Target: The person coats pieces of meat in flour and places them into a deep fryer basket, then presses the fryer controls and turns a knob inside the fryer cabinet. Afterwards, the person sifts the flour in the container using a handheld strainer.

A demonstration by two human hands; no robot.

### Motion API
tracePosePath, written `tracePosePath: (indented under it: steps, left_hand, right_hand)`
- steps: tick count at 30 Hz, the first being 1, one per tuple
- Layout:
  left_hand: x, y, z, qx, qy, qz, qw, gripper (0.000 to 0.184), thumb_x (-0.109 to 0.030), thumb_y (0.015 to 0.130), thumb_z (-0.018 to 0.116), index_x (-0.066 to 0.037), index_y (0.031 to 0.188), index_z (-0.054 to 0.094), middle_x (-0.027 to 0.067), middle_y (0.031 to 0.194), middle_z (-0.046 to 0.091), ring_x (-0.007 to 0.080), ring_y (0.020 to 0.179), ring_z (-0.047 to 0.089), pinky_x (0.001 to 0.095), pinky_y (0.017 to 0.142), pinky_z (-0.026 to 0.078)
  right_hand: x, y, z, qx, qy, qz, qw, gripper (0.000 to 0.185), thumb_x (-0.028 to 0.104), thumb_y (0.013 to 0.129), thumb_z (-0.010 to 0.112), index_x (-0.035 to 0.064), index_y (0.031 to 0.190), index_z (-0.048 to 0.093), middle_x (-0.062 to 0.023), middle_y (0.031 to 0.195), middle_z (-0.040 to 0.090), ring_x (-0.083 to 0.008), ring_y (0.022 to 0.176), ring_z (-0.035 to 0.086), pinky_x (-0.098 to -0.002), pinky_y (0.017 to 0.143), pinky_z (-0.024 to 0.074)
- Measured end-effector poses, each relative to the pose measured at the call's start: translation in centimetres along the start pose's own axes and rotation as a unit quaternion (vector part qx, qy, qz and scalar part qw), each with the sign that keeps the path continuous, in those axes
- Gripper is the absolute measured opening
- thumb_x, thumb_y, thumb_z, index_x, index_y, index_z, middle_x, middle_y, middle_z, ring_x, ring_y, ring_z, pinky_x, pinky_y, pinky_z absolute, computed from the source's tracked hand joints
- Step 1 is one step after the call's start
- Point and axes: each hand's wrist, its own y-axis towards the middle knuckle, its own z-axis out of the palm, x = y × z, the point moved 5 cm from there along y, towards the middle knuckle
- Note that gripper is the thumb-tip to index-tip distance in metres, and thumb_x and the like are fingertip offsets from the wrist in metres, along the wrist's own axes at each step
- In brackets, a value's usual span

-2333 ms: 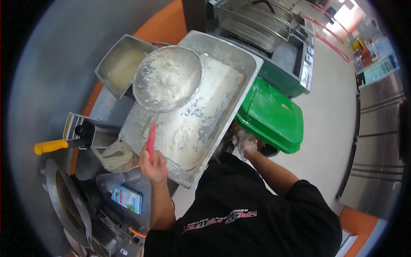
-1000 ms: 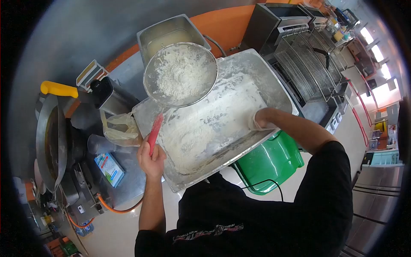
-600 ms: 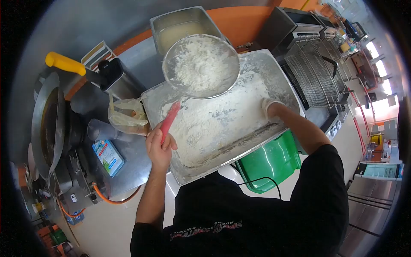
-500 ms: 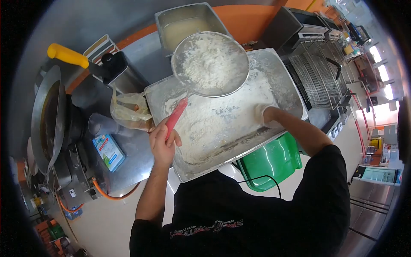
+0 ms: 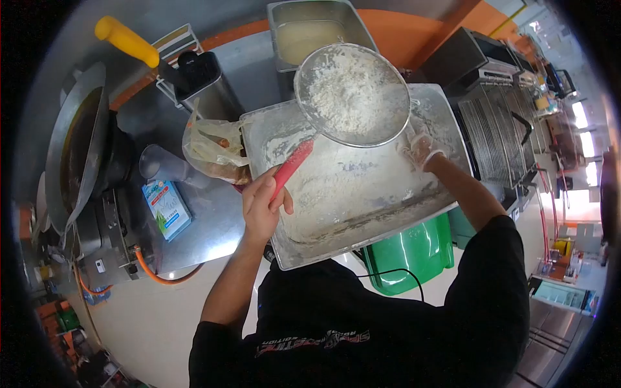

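Note:
A round sieve [image 5: 392,115] with a heap of white flour [image 5: 346,94] in its mesh is held by its red handle [image 5: 294,167]. My left hand [image 5: 262,204] is wrapped round that handle, bare and closed. Below the sieve lies a large metal tray [image 5: 362,242] with flour spread across its bottom. My right hand [image 5: 424,150], in a thin clear glove dusted with flour, is at the tray's right side, just off the sieve's rim. Its fingers look spread and hold nothing that I can make out.
A metal container of pale liquid [image 5: 309,40] stands behind the sieve. Left of the tray are a plastic bag [image 5: 217,145], a clear cup [image 5: 165,165], a blue carton [image 5: 167,210] and a wok [image 5: 77,155]. Wire baskets [image 5: 498,126] sit right; a green bin [image 5: 414,252] is below.
My right hand has moved from the lower right flour up toward the sieve's rim, and its fingers now show. The view has shifted, while my left hand keeps the sieve over the tray.

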Motion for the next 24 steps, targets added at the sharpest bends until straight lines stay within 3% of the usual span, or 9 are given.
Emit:
tracePosePath:
  steps: [3,4,6,8,9,11,17,23,24]
  left_hand:
    - [0.1,-0.2,0.1,-0.010,0.000,-0.010,1.000,0.052,-0.031,0.097,0.040,0.014,0.122,0.048,-0.0026,0.051,0.032,0.0118,0.045,0.042,0.0244,0.050,0.040]
    - [0.0,-0.2,0.1,-0.002,0.009,-0.011,1.000,0.052,-0.031,0.097,0.040,0.014,0.122,0.048,-0.0021,0.051,0.033,0.0134,0.046,0.045,0.0244,0.051,0.040]
    - [-0.1,-0.2,0.2,-0.003,0.015,-0.012,1.000,0.052,-0.031,0.097,0.040,0.014,0.122,0.048,-0.0020,0.051,0.033,0.0133,0.046,0.045,0.0245,0.051,0.040]
    - [-0.2,0.0,0.3,0.004,0.018,-0.012,1.000,0.052,-0.031,0.097,0.040,0.014,0.122,0.048,-0.0019,0.051,0.033,0.0133,0.046,0.045,0.0246,0.050,0.040]
    - [-0.1,0.0,0.2,-0.003,0.013,-0.017,1.000,0.052,-0.031,0.096,0.040,0.014,0.122,0.048,-0.0019,0.051,0.033,0.0133,0.046,0.044,0.0247,0.050,0.040]
    - [0.2,0.0,0.0,-0.009,0.009,-0.023,1.000,0.052,-0.031,0.096,0.041,0.014,0.122,0.048,-0.0019,0.051,0.033,0.0133,0.046,0.044,0.0247,0.050,0.039]
    - [-0.1,0.0,0.5,-0.014,0.010,-0.011,1.000,0.053,-0.031,0.096,0.040,0.014,0.122,0.049,-0.0024,0.050,0.032,0.0120,0.044,0.040,0.0249,0.048,0.038]
    - [0.0,-0.2,0.5,-0.029,0.008,0.005,1.000,0.052,-0.032,0.096,0.040,0.014,0.119,0.052,-0.0035,0.050,0.030,0.0098,0.043,0.035,0.0239,0.046,0.037]
    - [0.0,-0.2,0.4,-0.031,0.005,0.007,0.999,0.053,-0.032,0.096,0.040,0.014,0.119,0.052,-0.0035,0.050,0.030,0.0095,0.043,0.034,0.0239,0.045,0.037]
  right_hand:
    - [0.4,1.2,9.8,0.186,0.359,0.026,0.914,0.056,0.034,0.094,0.038,0.0014,0.139,0.035,-0.0204,0.150,0.023,-0.0310,0.140,0.020,-0.0430,0.112,0.0220]
    - [5.1,2.2,2.2,0.322,0.009,0.028,0.946,0.056,0.039,0.093,0.041,0.0048,0.137,0.038,-0.0182,0.147,0.031,-0.0333,0.136,0.027,-0.0455,0.111,0.0202]
    - [7.5,2.8,8.5,0.179,0.470,0.051,0.863,0.055,0.044,0.092,0.041,0.0067,0.133,0.044,-0.0190,0.133,0.048,-0.0337,0.124,0.043,-0.0466,0.106,0.0276]
    - [13.2,3.7,2.0,0.115,0.203,-0.099,0.967,0.051,0.044,0.093,0.041,0.0066,0.126,0.051,-0.0192,0.112,0.061,-0.0339,0.106,0.055,-0.0465,0.096,0.0378]
    - [15.8,4.2,-0.3,0.283,0.199,-0.141,0.928,0.051,0.043,0.095,0.038,0.0045,0.128,0.044,-0.0183,0.128,0.048,-0.0334,0.111,0.050,-0.0431,0.096,0.0408]
    - [20.2,4.5,-0.7,0.118,0.268,-0.160,0.943,0.069,0.047,0.094,0.037,0.0002,0.143,0.023,-0.0263,0.146,0.025,-0.0355,0.138,0.024,-0.0394,0.113,0.0200]
    - [24.6,3.9,-4.3,0.018,0.237,-0.406,0.883,0.063,0.037,0.094,0.043,0.0083,0.146,0.024,-0.0156,0.147,0.031,-0.0319,0.137,0.028,-0.0422,0.112,0.0236]
    - [4.8,4.2,1.3,-0.034,0.120,-0.115,0.985,0.029,0.022,0.092,0.043,0.0090,0.109,0.062,-0.0105,0.108,0.062,-0.0240,0.102,0.058,-0.0378,0.092,0.0431]
    - [-0.2,4.4,5.1,-0.075,0.486,0.103,0.865,0.029,0.025,0.092,0.044,0.0106,0.109,0.062,-0.0085,0.105,0.063,-0.0226,0.100,0.058,-0.0377,0.091,0.0429]
